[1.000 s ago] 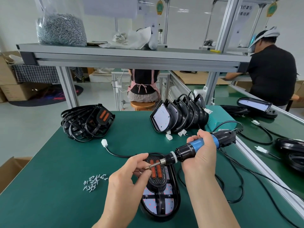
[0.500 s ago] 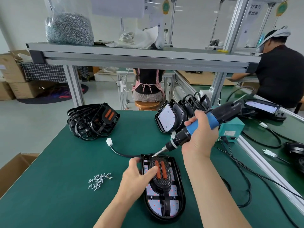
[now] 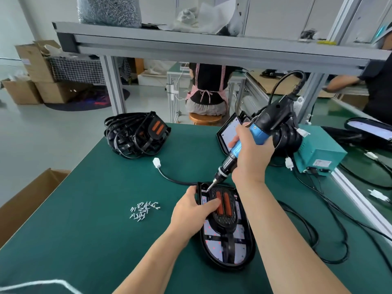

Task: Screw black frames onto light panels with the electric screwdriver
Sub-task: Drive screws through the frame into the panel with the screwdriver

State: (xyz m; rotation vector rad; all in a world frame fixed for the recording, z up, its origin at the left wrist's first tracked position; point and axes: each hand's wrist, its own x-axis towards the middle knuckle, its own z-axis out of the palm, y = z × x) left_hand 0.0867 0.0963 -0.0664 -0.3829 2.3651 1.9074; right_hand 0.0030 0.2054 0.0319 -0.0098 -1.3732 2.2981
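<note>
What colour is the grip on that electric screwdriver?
The grip is blue; the head view shows it in the right hand.

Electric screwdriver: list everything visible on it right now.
The electric screwdriver has a blue grip, a black upper body, a black-and-metal chuck and a thin bit. A black cord loops from its top end. It is tilted, with the top leaning away to the right and the bit pointing down-left. The right hand grips its blue section. The bit tip meets the upper left corner of the black frame on the light panel. Whether it carries a screw is too small to tell.
</note>
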